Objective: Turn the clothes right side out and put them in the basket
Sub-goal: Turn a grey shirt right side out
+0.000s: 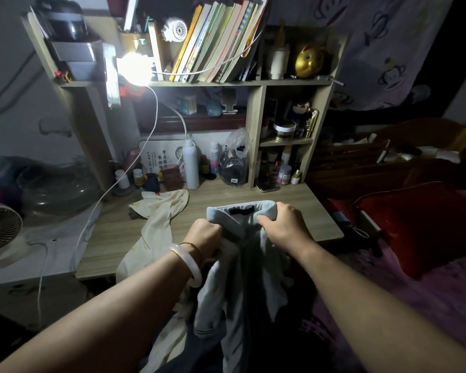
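A pale blue collared shirt [242,267] hangs from both my hands above the front edge of the wooden desk [199,195]. Its collar with a black label faces up between my fists. My left hand [203,234] grips the shirt's left shoulder, fingers curled into the cloth. My right hand [285,224] grips the right side of the collar. The shirt's body and a striped cuff drop toward my lap. A cream garment [159,219] lies crumpled on the desk to the left and trails over the edge. No basket is in view.
Bottles, jars and a white spray can [191,164] crowd the back of the desk under a bookshelf. A bright lamp [132,67] with white cables shines at left. A small fan [0,227] stands far left. A red cushion [414,227] lies on the bed at right.
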The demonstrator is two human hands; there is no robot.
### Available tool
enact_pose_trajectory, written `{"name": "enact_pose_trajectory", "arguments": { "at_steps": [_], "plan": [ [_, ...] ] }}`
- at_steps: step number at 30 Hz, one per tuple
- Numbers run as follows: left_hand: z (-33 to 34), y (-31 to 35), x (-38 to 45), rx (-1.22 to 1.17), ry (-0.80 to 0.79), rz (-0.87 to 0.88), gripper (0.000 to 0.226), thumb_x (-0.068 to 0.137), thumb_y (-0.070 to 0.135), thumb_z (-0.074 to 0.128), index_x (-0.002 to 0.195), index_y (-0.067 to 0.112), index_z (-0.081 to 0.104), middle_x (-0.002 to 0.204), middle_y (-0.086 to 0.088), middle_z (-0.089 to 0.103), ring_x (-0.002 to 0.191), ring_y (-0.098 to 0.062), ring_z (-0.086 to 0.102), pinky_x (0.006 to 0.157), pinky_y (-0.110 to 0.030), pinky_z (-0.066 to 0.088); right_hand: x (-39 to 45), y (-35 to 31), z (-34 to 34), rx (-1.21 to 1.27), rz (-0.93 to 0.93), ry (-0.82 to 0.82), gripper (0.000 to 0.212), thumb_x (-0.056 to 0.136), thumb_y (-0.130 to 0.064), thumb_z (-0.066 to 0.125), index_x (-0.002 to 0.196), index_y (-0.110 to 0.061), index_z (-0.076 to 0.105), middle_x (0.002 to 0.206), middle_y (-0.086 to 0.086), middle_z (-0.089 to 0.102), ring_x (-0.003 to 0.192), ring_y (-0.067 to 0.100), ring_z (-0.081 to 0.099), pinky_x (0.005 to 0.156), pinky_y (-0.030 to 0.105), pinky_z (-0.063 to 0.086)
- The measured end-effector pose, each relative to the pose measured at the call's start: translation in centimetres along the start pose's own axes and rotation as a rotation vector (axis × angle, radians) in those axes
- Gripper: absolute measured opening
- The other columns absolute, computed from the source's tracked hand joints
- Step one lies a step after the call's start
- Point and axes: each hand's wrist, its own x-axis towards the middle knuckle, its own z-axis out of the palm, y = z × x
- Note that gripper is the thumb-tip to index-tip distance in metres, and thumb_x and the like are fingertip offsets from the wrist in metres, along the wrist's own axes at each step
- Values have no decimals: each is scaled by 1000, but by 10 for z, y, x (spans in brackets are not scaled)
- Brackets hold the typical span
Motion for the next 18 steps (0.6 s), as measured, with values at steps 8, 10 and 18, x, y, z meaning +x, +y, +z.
{"name": "enact_pose_trajectory", "arguments": {
  "at_steps": [8, 10, 18],
  "plan": [
    [23, 23, -30, -75, -401, 270, 31, 77, -17, 59, 108, -12, 60, 100, -22, 64, 92, -25, 60, 89, -43, 52, -6, -23, -1, 723, -123, -585, 29, 79, -24, 77, 107, -26, 68, 107, 1, 74, 102, 13, 68, 88, 26, 55],
    [14, 17, -29, -138, -461, 224, 38, 69, -14, 62, 107, -15, 58, 92, -23, 63, 88, -28, 60, 87, -45, 51, -3, -18, -3, 726, -141, -519, 39, 79, -6, 75, 115, -17, 64, 111, 8, 72, 102, 19, 67, 89, 31, 55],
    [-4, -11, 1, 370, -196, 235, 72, 57, 20, 91, 118, 12, 56, 109, -8, 55, 102, -23, 55, 92, -35, 50, -2, -17, -7, 1069, 42, -520, 20, 96, -1, 46, 107, 2, 63, 100, 17, 72, 92, 25, 69, 86, 36, 56]
  ]
}}
